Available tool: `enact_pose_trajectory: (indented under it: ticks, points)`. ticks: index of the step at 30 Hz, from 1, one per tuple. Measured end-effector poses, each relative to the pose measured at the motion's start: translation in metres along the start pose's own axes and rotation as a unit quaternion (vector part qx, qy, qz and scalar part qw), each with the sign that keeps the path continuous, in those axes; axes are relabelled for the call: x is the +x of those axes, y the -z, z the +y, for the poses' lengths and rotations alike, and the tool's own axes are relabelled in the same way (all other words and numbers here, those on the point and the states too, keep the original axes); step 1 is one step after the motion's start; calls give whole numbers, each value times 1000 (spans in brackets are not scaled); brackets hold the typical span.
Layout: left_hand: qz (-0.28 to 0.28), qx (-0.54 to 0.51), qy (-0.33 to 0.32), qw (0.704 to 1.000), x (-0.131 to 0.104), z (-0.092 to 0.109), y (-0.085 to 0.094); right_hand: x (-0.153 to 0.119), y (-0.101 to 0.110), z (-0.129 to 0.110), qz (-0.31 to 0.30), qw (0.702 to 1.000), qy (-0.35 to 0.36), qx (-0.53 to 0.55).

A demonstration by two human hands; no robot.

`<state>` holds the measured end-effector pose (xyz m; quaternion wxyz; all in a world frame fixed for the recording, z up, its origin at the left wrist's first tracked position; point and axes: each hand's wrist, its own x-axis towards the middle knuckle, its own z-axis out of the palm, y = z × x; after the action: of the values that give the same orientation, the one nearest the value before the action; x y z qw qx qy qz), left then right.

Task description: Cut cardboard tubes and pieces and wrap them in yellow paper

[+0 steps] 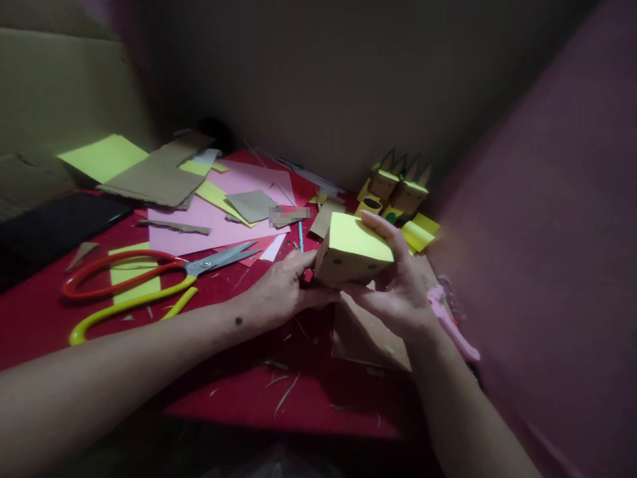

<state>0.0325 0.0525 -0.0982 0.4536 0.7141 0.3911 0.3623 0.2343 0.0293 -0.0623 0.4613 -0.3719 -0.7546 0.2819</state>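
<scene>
A small cardboard box (352,255) with a yellow paper top and dark dots on its front side is held above the red table (249,398). My left hand (286,285) grips its left side and lower edge, fingers closed against it. My right hand (398,285) wraps round the right side, one finger over the yellow top and another part of the hand under the front. Below the box lies a flat brown cardboard piece (365,335). Scissors (199,265) with one red and one yellow handle rest left of my left hand, blades apart.
Cardboard sheets (154,169), yellow paper (110,158) and pink paper (184,229) lie at the back left. A dark flat object (74,222) is at the far left. Small decorated boxes (398,189) stand at the back right, near a pink tool (452,325). A wall rises on the right.
</scene>
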Motion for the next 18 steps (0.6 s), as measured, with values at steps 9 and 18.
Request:
enact_pose_trajectory:
  ticks: [9,18]
  points:
    - [1,-14,14,1000,1,1,-1,1,3,2,-21,999,35,-28]
    - [-26,-39,-17,999,0,-2,-1,0,2,3,-17,998,34,-42]
